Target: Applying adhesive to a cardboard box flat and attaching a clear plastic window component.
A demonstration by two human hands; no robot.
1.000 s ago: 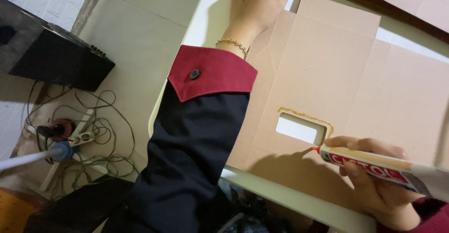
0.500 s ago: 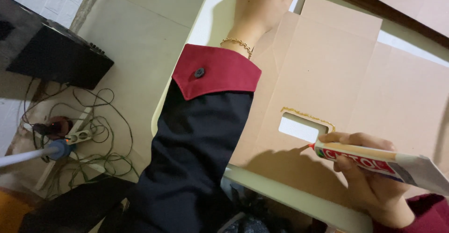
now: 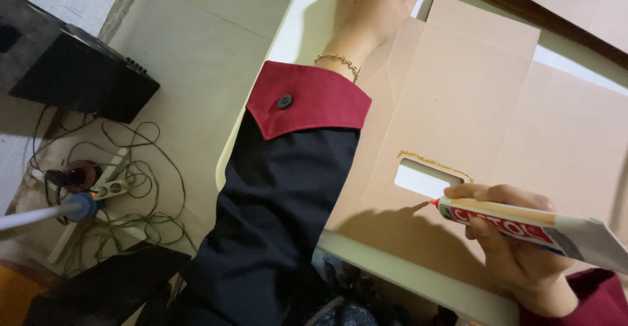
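Two hands at work on one flat cardboard (image 3: 497,103) sheet, which lies unfolded on a pale table (image 3: 392,270). Landmark: the rectangular cutout (image 3: 425,179) in the sheet.

Right hand (image 3: 517,247) sits just right of and below the cutout, fingers wrapped shut around a glue tube (image 3: 523,221); the red nozzle nearly touches the cutout's right corner. A yellowish glue line (image 3: 435,161) runs along the cutout's top edge.

Left hand (image 3: 373,5) rests well above and left of the cutout, at the sheet's far edge. Palm pressing down; fingertips run out of view, so whether they curl over anything I cannot tell. Gold bracelet (image 3: 337,61) at the wrist, black sleeve with a red cuff (image 3: 307,100).

Handling, as a judgement: the cardboard looks light and stiff but creased along fold lines, likely to slide unless pinned flat (best held by its edges, away from wet glue). The tube looks soft-walled, so squeezing hard would flood the line.

Surroundings: table smooth and rounded at its edge. Left of the cutout, beyond the table, brown paper (image 3: 209,71) covers the floor; farther left, a black box (image 3: 72,71), a power strip (image 3: 108,185) and tangled green cables (image 3: 144,215). More board (image 3: 556,5) lies above the cutout, to the right.
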